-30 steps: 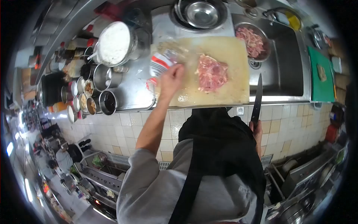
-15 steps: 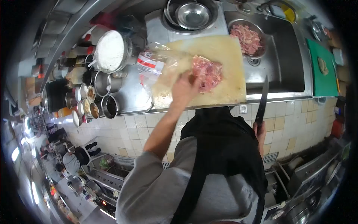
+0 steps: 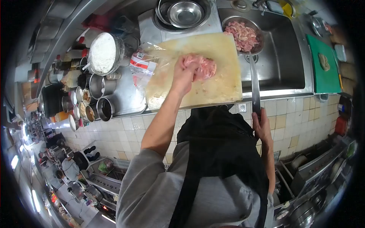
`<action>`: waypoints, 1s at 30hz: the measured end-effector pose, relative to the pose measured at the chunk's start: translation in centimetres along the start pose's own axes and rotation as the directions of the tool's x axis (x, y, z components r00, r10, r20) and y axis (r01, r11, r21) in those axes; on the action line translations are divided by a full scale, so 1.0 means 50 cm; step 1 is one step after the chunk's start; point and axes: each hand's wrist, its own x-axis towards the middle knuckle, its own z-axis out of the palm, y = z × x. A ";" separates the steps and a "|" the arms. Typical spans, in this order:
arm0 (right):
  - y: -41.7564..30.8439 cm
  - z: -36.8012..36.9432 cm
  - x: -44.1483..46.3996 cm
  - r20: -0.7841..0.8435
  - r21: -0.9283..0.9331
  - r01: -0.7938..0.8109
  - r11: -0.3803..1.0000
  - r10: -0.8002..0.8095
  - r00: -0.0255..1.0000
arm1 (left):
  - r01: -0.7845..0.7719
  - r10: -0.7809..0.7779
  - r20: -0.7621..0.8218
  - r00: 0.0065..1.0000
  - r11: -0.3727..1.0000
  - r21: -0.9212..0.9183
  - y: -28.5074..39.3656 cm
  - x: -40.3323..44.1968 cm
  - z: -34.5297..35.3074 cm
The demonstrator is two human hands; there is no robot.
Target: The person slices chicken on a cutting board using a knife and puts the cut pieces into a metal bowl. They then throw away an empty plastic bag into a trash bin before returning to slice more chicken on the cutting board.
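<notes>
My left hand (image 3: pixel 183 76) grips one side of a piece of raw meat (image 3: pixel 206 68), its fingers closed on the near-left edge. The meat rests at least partly on a pale yellow cutting board (image 3: pixel 220 89); I cannot tell how far it is raised. My right hand (image 3: pixel 263 127) holds a large knife (image 3: pixel 254 78) by its dark handle, with the blade pointing away over the sink's front edge. A clear plastic bag with a red and white label (image 3: pixel 143 65) lies on the board's left side.
Right of the board is a steel sink (image 3: pixel 283 64), where a bowl of cut meat (image 3: pixel 243 36) sits. Nested metal bowls (image 3: pixel 185 14) stand behind the board. To the left are a container of white powder (image 3: pixel 102 53) and several pots (image 3: pixel 104 108). A green board (image 3: pixel 323 76) lies far right.
My left hand has moved slightly up and now grasps the meat, which has bunched and shifted. My right hand has brought the knife further into view, its blade turned broadside. The whole view has shifted slightly.
</notes>
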 end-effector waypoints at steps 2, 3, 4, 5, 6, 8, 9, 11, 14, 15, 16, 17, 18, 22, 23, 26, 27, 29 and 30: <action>-0.026 -0.006 0.022 0.009 -0.010 -0.002 1.000 0.003 1.000 | -0.005 0.005 0.050 0.999 1.000 -0.008 0.048 -0.001 0.041; -0.035 -0.007 0.034 0.019 -0.018 -0.005 1.000 0.005 1.000 | -0.010 0.012 0.097 0.995 1.000 -0.014 0.065 0.001 0.058; -0.046 -0.003 0.046 0.008 -0.025 -0.030 0.999 0.031 0.999 | -0.008 0.010 0.101 0.995 1.000 -0.022 0.067 0.008 0.060; -0.064 0.005 0.055 0.005 -0.033 -0.031 0.999 0.031 0.999 | 0.004 0.000 0.167 0.986 1.000 -0.018 0.070 0.018 0.058; -0.093 0.015 0.062 -0.018 -0.024 -0.021 0.999 0.021 1.000 | 0.014 -0.011 0.231 0.973 1.000 -0.014 0.071 0.028 0.056; -0.096 0.025 0.085 -0.021 -0.085 0.050 0.995 -0.052 0.998 | -0.023 -0.010 0.211 0.978 0.988 0.152 0.044 0.057 0.039; -0.101 0.031 0.093 -0.018 -0.089 0.047 0.995 -0.049 0.999 | -0.056 -0.006 0.188 0.982 0.945 0.323 0.022 0.070 0.025; -0.122 0.062 0.106 0.016 -0.223 0.107 0.969 -0.107 0.994 | -0.040 -0.032 0.170 0.985 0.914 0.403 -0.039 0.103 -0.013; -0.142 0.104 0.123 0.068 -0.380 0.143 0.914 -0.126 0.990 | -0.098 0.037 0.117 0.992 0.812 0.576 -0.050 0.104 -0.007; -0.140 0.119 0.126 0.086 -0.407 0.184 0.895 -0.163 0.983 | -0.154 0.129 0.088 0.988 0.730 0.666 -0.053 0.098 -0.001; -0.136 0.133 0.130 0.094 -0.397 0.213 0.893 -0.191 0.977 | -0.145 0.121 0.083 0.989 0.735 0.662 -0.066 0.101 -0.006; -0.136 0.144 0.131 0.099 -0.402 0.211 0.891 -0.186 0.977 | -0.164 0.173 0.059 0.983 0.688 0.707 -0.079 0.110 -0.010; -0.138 0.154 0.132 0.107 -0.411 0.203 0.888 -0.175 0.979 | -0.180 0.227 0.041 0.973 0.637 0.750 -0.081 0.112 -0.010; -0.123 0.178 0.123 0.140 -0.448 0.144 0.883 -0.090 0.986 | -0.209 0.261 0.038 0.965 0.670 0.712 -0.095 0.100 -0.019; -0.118 0.183 0.117 0.139 -0.450 0.139 0.882 -0.084 0.987 | -0.257 0.325 0.039 0.945 0.663 0.703 -0.101 0.098 -0.019; -0.105 0.191 0.098 0.135 -0.452 0.160 0.877 -0.110 0.985 | -0.297 0.380 0.022 0.925 0.683 0.667 -0.108 0.088 -0.015; -0.101 0.191 0.093 0.145 -0.440 0.165 0.883 -0.112 0.983 | -0.291 0.376 0.006 0.927 0.707 0.644 -0.108 0.084 -0.014; -0.098 0.199 0.093 0.152 -0.429 0.168 0.887 -0.112 0.982 | -0.325 0.394 0.031 0.919 0.710 0.624 -0.109 0.073 -0.012; -0.098 0.204 0.095 0.160 -0.444 0.161 0.882 -0.098 0.982 | -0.360 0.414 0.055 0.909 0.711 0.604 -0.110 0.071 -0.013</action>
